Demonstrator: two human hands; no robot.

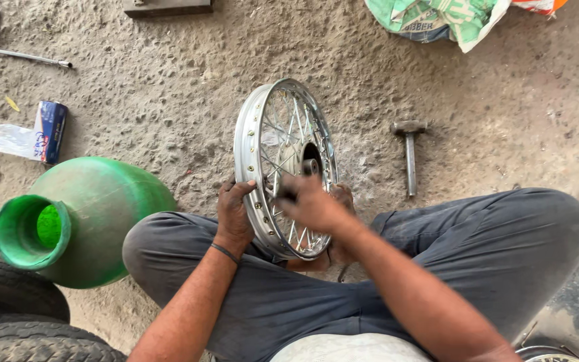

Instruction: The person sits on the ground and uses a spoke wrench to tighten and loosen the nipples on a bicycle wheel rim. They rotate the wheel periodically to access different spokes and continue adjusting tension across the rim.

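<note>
Pot: a big green plastic pot (85, 221) is lying on its side at the left of the frame.
Wheel: a spoked silver wheel rim (246, 144) is standing upright at centre frame, between the person's knees.
Hammer: a hammer (409, 151) is lying on the ground right of centre.
Left hand: the left hand (234, 213) is gripping the rim's near edge.
Right hand: the right hand (311, 203), blurred, is reaching into the spokes; I cannot tell its grip.

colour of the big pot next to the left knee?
Green pot, brighter green inside its mouth, dusty outside. Head view shows it.
</note>
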